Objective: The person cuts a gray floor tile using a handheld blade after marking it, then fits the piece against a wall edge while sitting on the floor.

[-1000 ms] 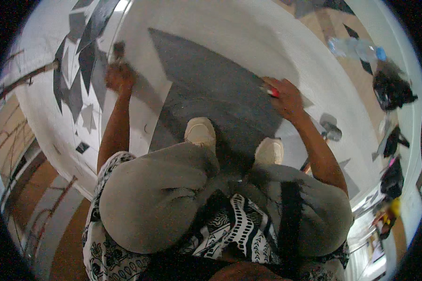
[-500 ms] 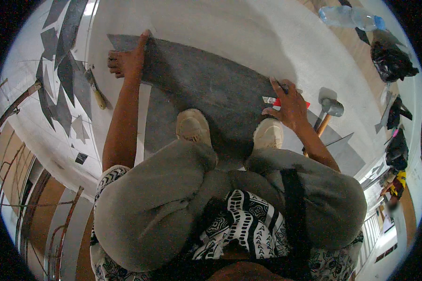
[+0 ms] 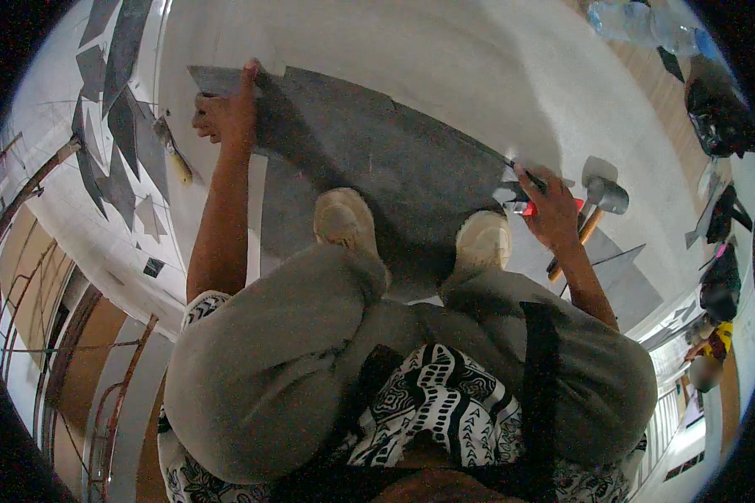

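Observation:
Dark grey flooring sheet (image 3: 377, 159) lies across the floor in front of my beige shoes (image 3: 344, 220). My left hand (image 3: 229, 111) grips its left end, thumb stretched to the far edge and fingers curled near the end. At the right end, my right hand (image 3: 552, 208) is closed around a red utility knife (image 3: 524, 207), its tip toward the sheet. The index finger reaches toward the sheet's far corner. Just right of that hand rests a mallet (image 3: 606, 196) with a grey head and wooden handle.
A scraper with a yellowish handle (image 3: 176, 158) lies left of my left hand, near scattered grey offcuts (image 3: 113, 168). Rusty metal rods (image 3: 126, 386) stand at the lower left. A plastic bottle (image 3: 646, 25) and black plastic bags (image 3: 717, 117) are at the right. Another person (image 3: 711, 356) is farther off.
My right hand has moved right with the knife, past the sheet's right end. My left hand stays at the left end, its fingers more curled. Steps now show along the far edge.

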Available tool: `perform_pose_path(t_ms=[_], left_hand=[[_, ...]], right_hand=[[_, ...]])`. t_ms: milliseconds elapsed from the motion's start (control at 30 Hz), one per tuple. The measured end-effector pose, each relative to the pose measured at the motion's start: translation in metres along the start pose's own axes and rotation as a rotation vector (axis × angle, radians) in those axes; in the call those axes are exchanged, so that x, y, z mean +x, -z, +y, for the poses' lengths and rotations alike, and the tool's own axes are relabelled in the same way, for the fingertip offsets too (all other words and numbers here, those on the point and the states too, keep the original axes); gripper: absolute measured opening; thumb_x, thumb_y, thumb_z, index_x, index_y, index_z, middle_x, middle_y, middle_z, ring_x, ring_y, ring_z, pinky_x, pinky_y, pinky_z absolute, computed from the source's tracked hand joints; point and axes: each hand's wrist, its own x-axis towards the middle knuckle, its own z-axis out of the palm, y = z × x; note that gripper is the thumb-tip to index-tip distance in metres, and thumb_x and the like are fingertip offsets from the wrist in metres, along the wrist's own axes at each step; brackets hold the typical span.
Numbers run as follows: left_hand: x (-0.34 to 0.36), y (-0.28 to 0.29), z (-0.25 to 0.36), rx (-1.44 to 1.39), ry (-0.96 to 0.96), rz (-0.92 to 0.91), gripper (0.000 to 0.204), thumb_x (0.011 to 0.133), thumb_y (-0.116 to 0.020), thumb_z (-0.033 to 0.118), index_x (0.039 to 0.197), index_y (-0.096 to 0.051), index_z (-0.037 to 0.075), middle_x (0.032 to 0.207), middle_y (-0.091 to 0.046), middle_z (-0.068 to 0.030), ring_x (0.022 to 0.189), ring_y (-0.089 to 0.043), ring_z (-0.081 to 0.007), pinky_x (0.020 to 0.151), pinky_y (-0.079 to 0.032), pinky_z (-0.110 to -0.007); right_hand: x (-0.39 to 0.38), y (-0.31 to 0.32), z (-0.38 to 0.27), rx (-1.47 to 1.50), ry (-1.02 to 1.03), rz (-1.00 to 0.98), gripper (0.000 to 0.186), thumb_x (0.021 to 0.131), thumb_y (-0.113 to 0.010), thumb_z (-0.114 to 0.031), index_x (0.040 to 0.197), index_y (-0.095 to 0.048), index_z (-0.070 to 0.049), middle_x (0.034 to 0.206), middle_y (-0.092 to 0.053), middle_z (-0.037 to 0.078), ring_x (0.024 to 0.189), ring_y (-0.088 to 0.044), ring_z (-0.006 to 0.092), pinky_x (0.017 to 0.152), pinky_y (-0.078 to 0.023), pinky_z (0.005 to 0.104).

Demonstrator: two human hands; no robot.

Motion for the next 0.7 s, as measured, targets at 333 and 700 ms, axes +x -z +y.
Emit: perform_pose_path(t_ms=[333,700], left_hand=[[-0.006,-0.003,0.007,-0.137,-0.015,0.000,0.135,0.056,-0.085,0.076,0.146,-0.029,-0.008,0.142,-0.029,-0.0366,0.132,-0.033,-0.0491,0.109,-0.032,-0.062],[0.007,-0.003,0.007,-0.050,0.020,0.007,0.139,0.049,-0.086,0.079,0.140,-0.031,-0.010,0.141,-0.030,-0.0370,0.134,-0.033,-0.0499,0.108,-0.036,-0.061]], right_hand=[[0.002,-0.004,0.000,0.062,0.062,0.202,0.084,0.072,-0.072,-0.003,0.150,-0.050,-0.026,0.129,-0.056,0.013,0.114,-0.059,0.0356,0.094,-0.051,0.0459],[-0.003,-0.013,-0.014,0.137,-0.066,0.218,0.076,0.075,-0.073,-0.006,0.147,-0.051,-0.018,0.130,-0.057,0.015,0.118,-0.059,0.0367,0.100,-0.049,0.0469]])
